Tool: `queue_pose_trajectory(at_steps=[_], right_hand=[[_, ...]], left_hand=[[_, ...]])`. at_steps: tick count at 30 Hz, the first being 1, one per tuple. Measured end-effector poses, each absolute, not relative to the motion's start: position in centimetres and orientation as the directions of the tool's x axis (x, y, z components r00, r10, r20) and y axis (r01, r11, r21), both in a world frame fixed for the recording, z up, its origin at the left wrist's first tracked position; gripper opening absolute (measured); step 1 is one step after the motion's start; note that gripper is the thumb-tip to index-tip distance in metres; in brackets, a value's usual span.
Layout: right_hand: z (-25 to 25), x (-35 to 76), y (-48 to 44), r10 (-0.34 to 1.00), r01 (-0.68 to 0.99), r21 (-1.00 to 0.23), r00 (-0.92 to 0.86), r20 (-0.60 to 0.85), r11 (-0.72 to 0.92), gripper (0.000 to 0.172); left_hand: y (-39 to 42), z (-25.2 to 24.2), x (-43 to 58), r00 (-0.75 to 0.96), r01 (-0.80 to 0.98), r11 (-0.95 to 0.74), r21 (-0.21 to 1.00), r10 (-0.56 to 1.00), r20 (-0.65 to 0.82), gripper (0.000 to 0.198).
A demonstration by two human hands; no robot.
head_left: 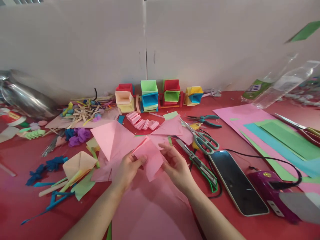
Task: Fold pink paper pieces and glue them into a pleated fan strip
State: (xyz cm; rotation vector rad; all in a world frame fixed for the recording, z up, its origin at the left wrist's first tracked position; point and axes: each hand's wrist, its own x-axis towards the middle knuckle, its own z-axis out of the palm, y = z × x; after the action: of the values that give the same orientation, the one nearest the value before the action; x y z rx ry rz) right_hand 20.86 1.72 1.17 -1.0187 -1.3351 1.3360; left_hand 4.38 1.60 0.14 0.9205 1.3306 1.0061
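Both of my hands hold a small folded pink paper square [150, 156] just above the red table [15, 200]. My left hand [128, 170] pinches its left edge with thumb on top. On the right edge, my right hand [176, 166] grips with curled fingers. Larger pink sheets [110, 140] lie under and behind the piece, and another pink sheet [152, 213] lies between my forearms.
Scissors [202, 138], a green utility knife [200, 165], a phone [237, 181] and a purple glue gun [272, 193] lie to the right. Coloured paper boxes [150, 95] line the back wall. Paper flowers, sticks and scraps [80, 113] sit left. Stacked coloured sheets [282, 140] and a plastic bottle [282, 86] lie far right.
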Motion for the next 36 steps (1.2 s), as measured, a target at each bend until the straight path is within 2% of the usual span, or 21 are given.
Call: queue_pose_trajectory(at_steps=[5,8,15,21,26,30,36], right_hand=[[1.8,21.4,1.9,0.955,0.013,-0.997,-0.289,0.074,0.081,0.029],[2.1,21.7,2.0,0.939,0.035,-0.998,-0.343,0.032,0.047,0.034],[1.9,21.3,1.9,0.960,0.026,-0.997,-0.275,0.059,0.069,0.031],[1.7,21.2,1.9,0.963,0.062,-0.998,-0.269,0.016,0.034,0.031],[1.7,21.3,1.8,0.968,0.101,-0.995,-0.250,-0.027,-0.002,0.020],[1.6,21.4,2.0,0.962,0.050,-0.995,-0.255,-0.091,-0.081,0.024],[1.3,21.8,2.5,0.963,0.121,-0.982,-0.210,-0.166,-0.143,0.030]], left_hand=[[1.9,0.3,3.5,-0.044,-0.020,0.256,0.966,0.965,-0.257,0.024],[2.0,0.5,3.4,-0.020,-0.030,0.235,0.971,0.972,-0.236,0.025],[1.7,0.0,3.8,0.121,-0.153,0.301,0.941,0.951,-0.285,0.033],[1.7,-0.3,3.8,0.095,-0.211,0.285,0.935,0.958,-0.270,0.031],[1.7,0.4,3.7,0.133,-0.138,0.290,0.947,0.953,-0.273,0.028],[1.3,0.9,3.6,0.195,0.003,0.239,0.971,0.952,-0.235,0.026],[1.3,0.4,3.2,0.269,0.135,0.182,0.974,0.939,-0.212,0.024]])
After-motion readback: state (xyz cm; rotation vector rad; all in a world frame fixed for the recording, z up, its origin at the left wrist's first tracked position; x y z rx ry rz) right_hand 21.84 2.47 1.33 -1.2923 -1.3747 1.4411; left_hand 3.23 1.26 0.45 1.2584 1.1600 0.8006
